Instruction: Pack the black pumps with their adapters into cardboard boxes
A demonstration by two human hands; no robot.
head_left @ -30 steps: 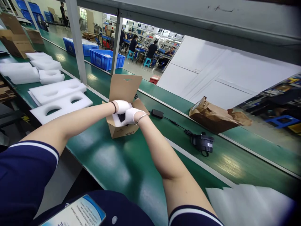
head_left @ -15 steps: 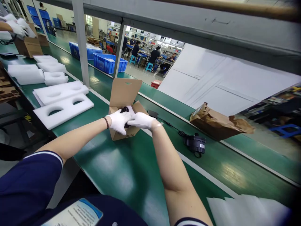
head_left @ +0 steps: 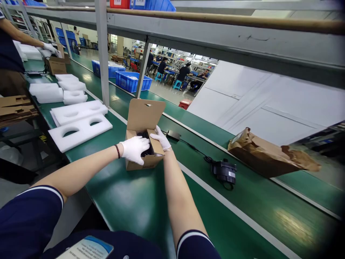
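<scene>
An open cardboard box (head_left: pixel 145 112) stands on the green work surface with its lid raised at the back. Something black (head_left: pixel 147 148) lies inside, mostly hidden. My left hand (head_left: pixel 134 149), in a white glove, reaches over the box's left side with fingers stretched out across the black contents. On the right side, my gloved right hand (head_left: pixel 162 139) grips the box's side flap, its fingertips on the inner side. A black adapter (head_left: pixel 173 135) lies behind the box, and its cable runs right to a black round device (head_left: pixel 224 172).
White foam inserts (head_left: pixel 81 135) lie at left, some with oval cutouts. A crumpled brown paper bag (head_left: pixel 265 153) is at right. Blue bins (head_left: pixel 133 81) stand behind the frame post (head_left: pixel 101 54). A co-worker's gloved hands (head_left: pixel 51 49) work at another box far left.
My right hand has moved from the box's middle, beside my left hand, to its right flap. More black contents show. The view has shifted, bringing a co-worker further into sight.
</scene>
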